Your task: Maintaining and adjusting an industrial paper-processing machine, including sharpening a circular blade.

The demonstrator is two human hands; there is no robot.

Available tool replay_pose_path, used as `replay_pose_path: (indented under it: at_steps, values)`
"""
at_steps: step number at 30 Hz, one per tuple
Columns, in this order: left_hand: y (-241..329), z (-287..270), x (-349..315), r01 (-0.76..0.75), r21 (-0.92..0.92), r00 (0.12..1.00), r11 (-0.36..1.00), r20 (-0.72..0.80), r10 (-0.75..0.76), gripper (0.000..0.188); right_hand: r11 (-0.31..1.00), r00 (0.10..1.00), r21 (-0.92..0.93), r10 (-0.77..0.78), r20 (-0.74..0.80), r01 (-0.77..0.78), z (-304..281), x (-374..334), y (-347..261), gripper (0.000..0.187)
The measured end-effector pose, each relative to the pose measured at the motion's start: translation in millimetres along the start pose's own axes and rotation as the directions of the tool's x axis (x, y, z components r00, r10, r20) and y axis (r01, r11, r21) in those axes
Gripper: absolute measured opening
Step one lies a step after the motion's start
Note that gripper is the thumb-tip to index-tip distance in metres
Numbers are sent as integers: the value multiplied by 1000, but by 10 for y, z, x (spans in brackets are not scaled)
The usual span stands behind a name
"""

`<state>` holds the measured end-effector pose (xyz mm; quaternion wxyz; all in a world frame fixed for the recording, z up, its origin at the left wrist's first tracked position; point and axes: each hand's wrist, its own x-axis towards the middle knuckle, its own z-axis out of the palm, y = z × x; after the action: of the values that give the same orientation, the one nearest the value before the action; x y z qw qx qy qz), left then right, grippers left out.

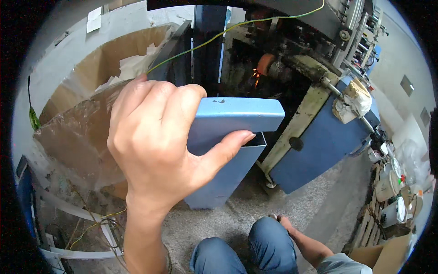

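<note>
My left hand (155, 132) grips the top of a blue metal panel (239, 114) with folded edges. Its fingers wrap over the far side, mostly out of sight, and its thumb presses along the near side, below the lip. The panel stands upright in front of the dark inside of a machine (246, 59). Low down, beside my right knee, rests my right hand (284, 223). Most of its fingers are hidden behind the knee, so I cannot tell whether it holds anything.
Orange sparks or glow show beside a round orange part (265, 64) in the machine. A yellow-green wire (223, 33) crosses above my left hand. At left stands a plastic-lined cardboard box (73, 86) holding paper. White buckets (393, 212) stand on a wooden pallet (365, 228) at right.
</note>
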<state>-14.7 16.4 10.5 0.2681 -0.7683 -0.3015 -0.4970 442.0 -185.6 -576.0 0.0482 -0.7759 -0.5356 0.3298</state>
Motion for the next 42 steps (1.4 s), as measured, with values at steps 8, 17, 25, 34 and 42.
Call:
replay_pose_path:
  at_steps: [8, 17, 25, 34, 42]
  values:
    - [-22, 5, -44, -2, 34, 1000, 999, 16, 2, 51, 998, 999, -39, 45, -31, -46, 1, -64, -117, 42]
    - [18, 27, 45, -5, 2, 1000, 1000, -2, 5, 51, 963, 985, -207, 174, -20, -175, 360, 89, 809, 28]
    - [-23, -28, -57, -11, 50, 1000, 999, 28, 10, 53, 985, 990, -102, 138, 14, -136, 446, -81, 483, 31]
    - [-5, 0, 2, -49, 61, 999, 997, 19, 48, 54, 986, 993, -139, 103, 51, -95, 446, -144, 498, 39]
    - [60, -3, 38, -1, 37, 999, 999, 40, -1, 55, 986, 988, -101, 140, 64, -134, 512, -152, 580, 38]
